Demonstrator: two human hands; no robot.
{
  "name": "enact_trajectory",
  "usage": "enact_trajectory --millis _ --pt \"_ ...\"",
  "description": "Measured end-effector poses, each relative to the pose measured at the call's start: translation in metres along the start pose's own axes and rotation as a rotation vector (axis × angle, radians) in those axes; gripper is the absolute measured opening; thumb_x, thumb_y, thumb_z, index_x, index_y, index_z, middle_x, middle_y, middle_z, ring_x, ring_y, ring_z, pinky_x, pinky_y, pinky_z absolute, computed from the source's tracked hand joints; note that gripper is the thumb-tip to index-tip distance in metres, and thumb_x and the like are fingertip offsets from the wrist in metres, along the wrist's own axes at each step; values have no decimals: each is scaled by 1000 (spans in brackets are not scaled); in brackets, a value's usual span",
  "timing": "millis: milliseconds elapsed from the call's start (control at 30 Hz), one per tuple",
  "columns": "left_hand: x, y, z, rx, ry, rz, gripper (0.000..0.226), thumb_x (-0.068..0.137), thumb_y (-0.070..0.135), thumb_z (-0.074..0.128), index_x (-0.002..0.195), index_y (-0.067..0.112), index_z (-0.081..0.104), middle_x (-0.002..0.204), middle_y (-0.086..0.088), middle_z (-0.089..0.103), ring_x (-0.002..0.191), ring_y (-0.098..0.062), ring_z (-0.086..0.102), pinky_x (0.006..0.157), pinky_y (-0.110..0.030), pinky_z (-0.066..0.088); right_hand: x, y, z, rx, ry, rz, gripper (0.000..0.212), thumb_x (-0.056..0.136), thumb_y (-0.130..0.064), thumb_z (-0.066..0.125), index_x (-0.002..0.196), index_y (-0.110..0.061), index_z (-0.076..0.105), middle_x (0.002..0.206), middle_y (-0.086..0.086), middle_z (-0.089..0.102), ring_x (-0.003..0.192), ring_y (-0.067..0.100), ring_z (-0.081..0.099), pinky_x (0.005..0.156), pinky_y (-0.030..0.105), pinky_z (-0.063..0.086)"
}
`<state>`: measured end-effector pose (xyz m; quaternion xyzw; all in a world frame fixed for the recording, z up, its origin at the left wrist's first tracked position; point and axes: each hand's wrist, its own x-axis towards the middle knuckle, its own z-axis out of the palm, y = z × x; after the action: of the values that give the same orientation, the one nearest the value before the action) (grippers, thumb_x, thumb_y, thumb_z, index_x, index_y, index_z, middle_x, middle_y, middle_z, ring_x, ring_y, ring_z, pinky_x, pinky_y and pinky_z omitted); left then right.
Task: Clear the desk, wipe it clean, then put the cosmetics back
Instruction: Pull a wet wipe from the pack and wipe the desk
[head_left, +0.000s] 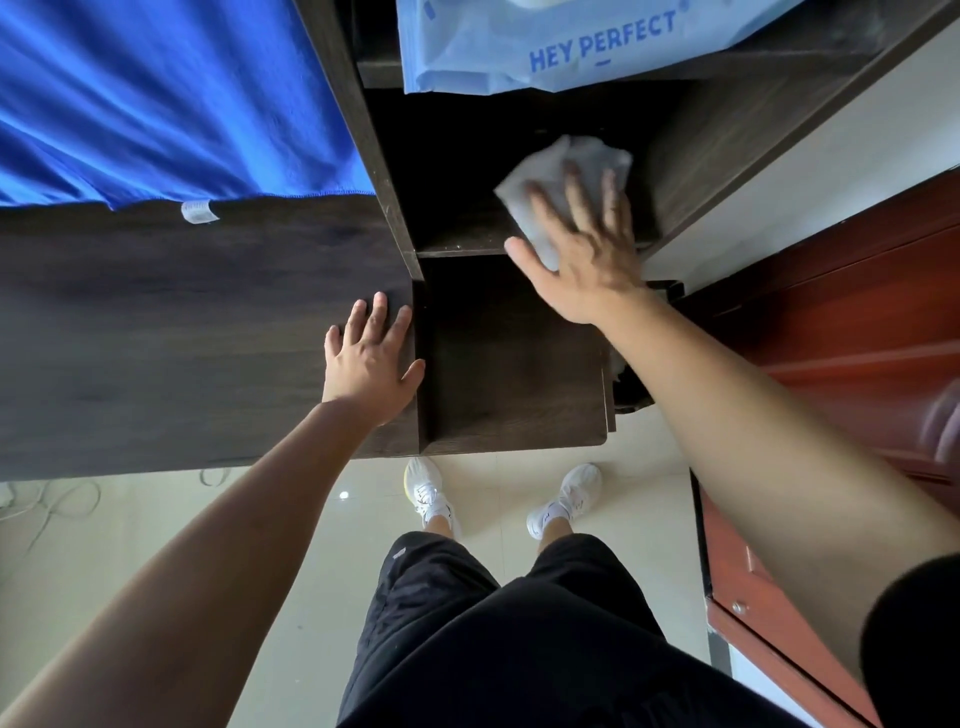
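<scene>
My right hand (582, 244) lies flat with spread fingers on a crumpled white wipe (566, 171), pressing it against the dark wooden shelf (457, 208) of the desk unit. The hand looks blurred. My left hand (371, 358) rests palm down, fingers apart, on the dark wooden desk top (182, 332), right at the upright divider (389, 171). It holds nothing. The lower desk surface (514, 364) in front of the shelf is bare. No cosmetics are in view.
A blue cloth (156, 98) hangs over the back of the desk at left. A light blue "HEY PERFECT" bag (571, 47) sits on the upper shelf. A reddish wooden cabinet (857, 322) stands at right. Cables (57, 499) lie on the tiled floor.
</scene>
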<state>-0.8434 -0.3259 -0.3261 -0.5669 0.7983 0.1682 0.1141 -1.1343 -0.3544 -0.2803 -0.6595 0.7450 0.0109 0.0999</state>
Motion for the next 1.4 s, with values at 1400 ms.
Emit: enact_trajectory --millis 1400 --pt "2 -5 4 12 -29 12 78 94 60 45 157 31 10 167 -3 -2 153 -27 -2 121 -54 12 14 -68 -17 213 104 -87 41 98 -44 45 132 -32 63 149 8 45 138 32 38 107 39 38"
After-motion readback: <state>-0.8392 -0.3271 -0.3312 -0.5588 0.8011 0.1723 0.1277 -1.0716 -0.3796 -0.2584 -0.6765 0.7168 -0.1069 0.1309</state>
